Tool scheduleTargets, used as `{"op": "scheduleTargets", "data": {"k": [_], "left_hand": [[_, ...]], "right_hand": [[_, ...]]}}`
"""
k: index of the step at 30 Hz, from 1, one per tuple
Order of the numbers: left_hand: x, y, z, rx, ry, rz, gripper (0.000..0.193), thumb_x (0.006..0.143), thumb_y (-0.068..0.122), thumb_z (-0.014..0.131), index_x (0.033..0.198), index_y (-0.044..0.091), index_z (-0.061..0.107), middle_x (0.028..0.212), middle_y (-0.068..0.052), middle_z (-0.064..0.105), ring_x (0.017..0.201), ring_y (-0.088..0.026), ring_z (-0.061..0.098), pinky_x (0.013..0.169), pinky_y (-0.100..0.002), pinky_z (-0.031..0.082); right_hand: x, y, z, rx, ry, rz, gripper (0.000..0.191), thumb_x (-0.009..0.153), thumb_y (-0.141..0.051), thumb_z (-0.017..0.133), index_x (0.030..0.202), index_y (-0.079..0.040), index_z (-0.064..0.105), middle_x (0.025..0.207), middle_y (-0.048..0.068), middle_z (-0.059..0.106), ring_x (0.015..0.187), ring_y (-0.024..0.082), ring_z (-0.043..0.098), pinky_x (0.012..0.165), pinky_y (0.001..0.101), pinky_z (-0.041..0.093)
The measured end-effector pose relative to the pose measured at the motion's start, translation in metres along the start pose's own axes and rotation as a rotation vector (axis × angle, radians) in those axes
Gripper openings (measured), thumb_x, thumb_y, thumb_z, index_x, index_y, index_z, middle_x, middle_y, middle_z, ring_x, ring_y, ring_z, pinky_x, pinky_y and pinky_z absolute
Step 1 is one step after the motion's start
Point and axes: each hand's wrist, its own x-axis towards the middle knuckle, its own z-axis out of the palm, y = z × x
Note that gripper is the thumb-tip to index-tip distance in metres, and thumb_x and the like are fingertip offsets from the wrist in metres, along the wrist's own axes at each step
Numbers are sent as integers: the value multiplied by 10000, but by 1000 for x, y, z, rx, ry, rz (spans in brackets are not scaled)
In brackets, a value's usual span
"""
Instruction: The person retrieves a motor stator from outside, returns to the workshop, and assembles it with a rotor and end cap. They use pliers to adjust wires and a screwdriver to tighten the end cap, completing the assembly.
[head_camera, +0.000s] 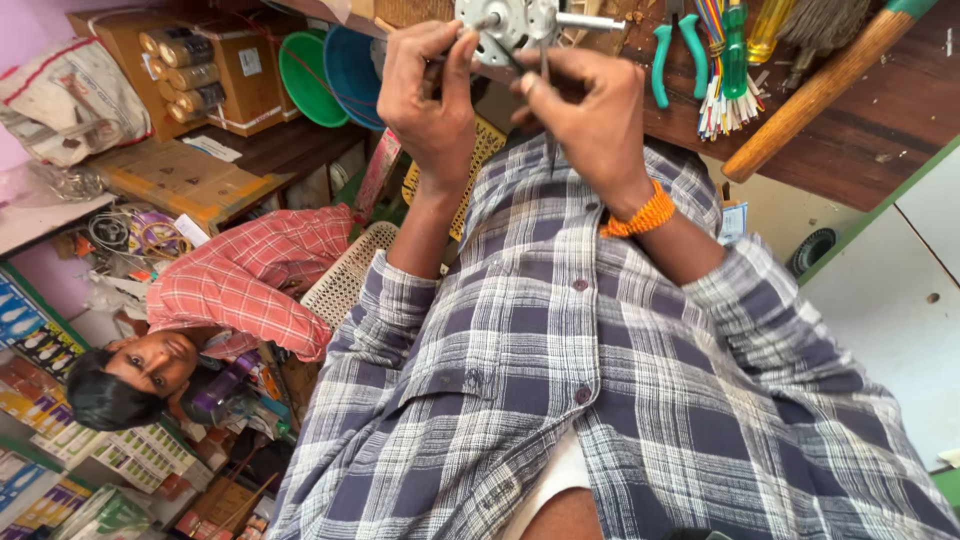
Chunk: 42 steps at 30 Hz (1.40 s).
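Both hands meet at the far edge of the scene on a small metal motor (505, 25) with a shaft sticking out to its right: the left hand (428, 95) pinches its left side closed between thumb and fingers, and the right hand (590, 110), wearing an orange thread wristband (640, 213), grips its near edge. On the wooden workbench (860, 130) to the right lie teal-handled pliers (675, 45), a green screwdriver (736, 45) and a wooden handle (820, 90); at the left sits another person in a red checked shirt (250, 280).

Bright, even daylight, no harsh glare. Soft shadow under hands on plaid shirt (600, 380). Shirt sharp; metal part (505, 25) above shirt slightly blurred. Wide-angle bending toward frame edges, strongest left of shirt.
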Motion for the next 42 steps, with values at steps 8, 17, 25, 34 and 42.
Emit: {"op": "scheduleTargets", "data": {"k": [8,17,25,34,42], "left_hand": [[1,-2,-10,123,-94,138,124,1025,4,691,1145,32,703,1055,-69,663,919,-178,668,795,-282,562],[1,-9,-13,119,-74,131,147,923,-20,802,1021,11,697,992,-75,680,905,-186,683,797,-286,568],[-7,-14,-2,15,-12,15,149,941,-15,794,992,-11,654,1006,-82,658,871,-160,652,755,-261,577],[3,-7,-5,117,-123,156,128,1017,-25,676,1135,20,697,1060,-85,667,965,-224,668,812,-298,561],[7,-12,-7,79,-141,112,161,946,7,789,1080,30,702,1010,-78,648,902,-204,658,820,-291,562]], "right_hand": [[-1,5,-2,53,-17,57,203,1010,-7,669,1183,85,722,977,125,785,801,161,792,718,267,661],[-6,7,5,4,45,2,200,1017,-6,662,1183,80,732,983,129,790,814,166,795,715,268,662],[-8,4,2,-29,-8,-27,184,1004,-5,668,1149,89,732,969,131,783,790,172,793,690,270,644],[-3,9,-1,2,85,86,185,1024,-12,646,1162,81,726,969,117,801,766,155,798,684,258,663],[-1,11,0,85,34,78,194,1030,-8,643,1178,100,707,983,133,784,790,165,784,699,266,653]]}}
